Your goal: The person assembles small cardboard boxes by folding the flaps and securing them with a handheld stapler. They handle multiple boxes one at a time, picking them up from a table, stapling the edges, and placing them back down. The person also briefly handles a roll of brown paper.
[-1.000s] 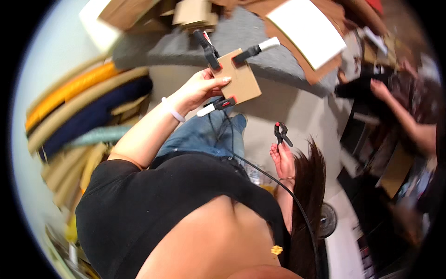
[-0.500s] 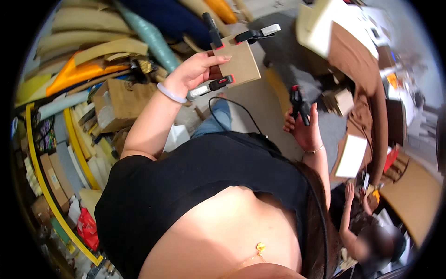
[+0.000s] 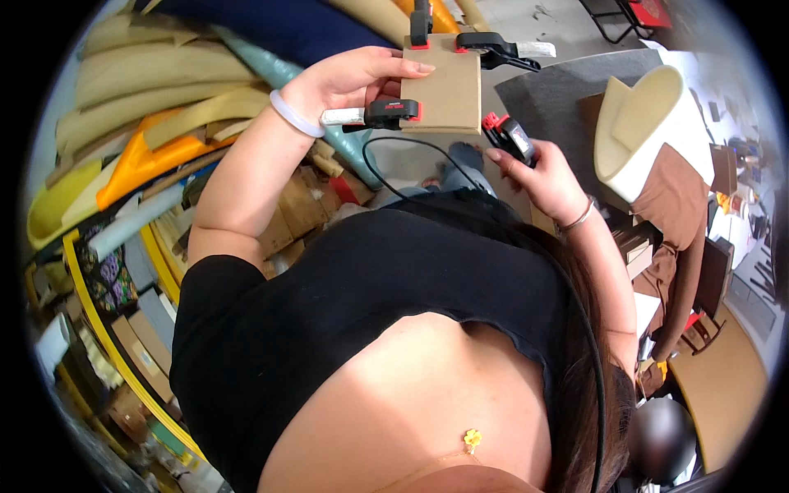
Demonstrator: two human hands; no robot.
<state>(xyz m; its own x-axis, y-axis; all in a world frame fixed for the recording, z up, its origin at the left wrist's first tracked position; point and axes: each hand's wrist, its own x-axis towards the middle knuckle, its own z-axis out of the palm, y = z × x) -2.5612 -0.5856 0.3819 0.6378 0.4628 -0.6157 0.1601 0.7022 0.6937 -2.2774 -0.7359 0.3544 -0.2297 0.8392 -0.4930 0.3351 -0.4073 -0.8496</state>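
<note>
My left hand (image 3: 362,74) grips a tan square board (image 3: 444,90) by its left edge, thumb on top and fingers beneath. Three black spring clamps with red pads bite its edges: one clamp (image 3: 421,25) at the top left, another clamp (image 3: 489,49) at the top right with a pale-wrapped handle, and a third clamp (image 3: 386,113) at the lower left, also pale-wrapped. My right hand (image 3: 546,172) is closed round a loose spring clamp (image 3: 511,140), whose red-padded jaws point at the board's lower right corner, apart from it.
Rolls and sheets of foam (image 3: 164,90) are piled at the left beside a yellow-edged rack (image 3: 107,337). A grey-topped table (image 3: 567,90) stands at the right with a curved cream foam piece (image 3: 625,140) and brown fabric (image 3: 674,197). Another person (image 3: 662,440) is at the lower right.
My right hand has brought the loose clamp up close to the board and turned its jaws toward it. The board has moved slightly right and up, with my left hand still holding it.
</note>
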